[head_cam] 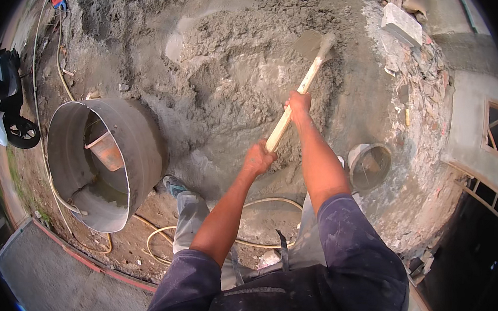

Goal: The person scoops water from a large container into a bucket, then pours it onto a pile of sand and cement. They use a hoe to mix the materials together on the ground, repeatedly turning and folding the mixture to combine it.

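Observation:
Both my hands are closed around the pale wooden handle of a hoe (307, 79). My left hand (259, 157) grips the handle's near end, and my right hand (299, 105) holds it farther up. The hoe's mortar-coated blade (308, 43) lies at the far end of the handle, against wet grey mortar (246, 68) spread over the ground. The blade's lower edge cannot be made out against the mix. My forearms reach forward, and one shoe shows at the left beside the mortar.
A large open drum (150, 148) with water and an orange bucket (107, 152) inside stands at left. A hose (161, 231) loops near my feet. At right are a small bucket (355, 156), rubble (429, 81) and a pale block (402, 24). A motorbike (6, 91) stands far left.

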The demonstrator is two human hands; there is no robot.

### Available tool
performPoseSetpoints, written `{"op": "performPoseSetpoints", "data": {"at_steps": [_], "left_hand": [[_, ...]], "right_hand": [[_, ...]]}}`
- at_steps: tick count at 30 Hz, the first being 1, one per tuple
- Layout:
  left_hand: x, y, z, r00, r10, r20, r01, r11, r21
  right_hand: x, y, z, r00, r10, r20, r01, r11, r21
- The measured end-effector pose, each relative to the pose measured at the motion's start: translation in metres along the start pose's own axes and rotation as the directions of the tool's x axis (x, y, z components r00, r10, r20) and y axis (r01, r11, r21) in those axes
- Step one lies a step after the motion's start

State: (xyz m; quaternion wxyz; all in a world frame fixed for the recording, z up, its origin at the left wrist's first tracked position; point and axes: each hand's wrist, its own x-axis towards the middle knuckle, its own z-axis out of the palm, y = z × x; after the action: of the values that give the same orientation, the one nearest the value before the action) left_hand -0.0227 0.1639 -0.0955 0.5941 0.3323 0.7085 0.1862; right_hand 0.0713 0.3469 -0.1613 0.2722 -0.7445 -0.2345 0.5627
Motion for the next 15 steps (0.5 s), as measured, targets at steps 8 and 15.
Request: {"op": "performPoseSetpoints", "data": {"at_steps": [8, 15], "left_hand": [[-0.183, -0.109, 0.040, 0.973, -0.226, -0.041, 0.225, 0.974, -0.034], [-0.176, -0.101, 0.046, 0.982, -0.069, -0.174, 0.070, 0.998, -0.002]], "right_hand": [[-0.157, 0.160, -0.026, 0.956, 0.269, 0.118, -0.265, 0.963, -0.051], [-0.186, 0.088, -0.027, 0.971, 0.042, 0.236, -0.054, 0.998, 0.043]]}}
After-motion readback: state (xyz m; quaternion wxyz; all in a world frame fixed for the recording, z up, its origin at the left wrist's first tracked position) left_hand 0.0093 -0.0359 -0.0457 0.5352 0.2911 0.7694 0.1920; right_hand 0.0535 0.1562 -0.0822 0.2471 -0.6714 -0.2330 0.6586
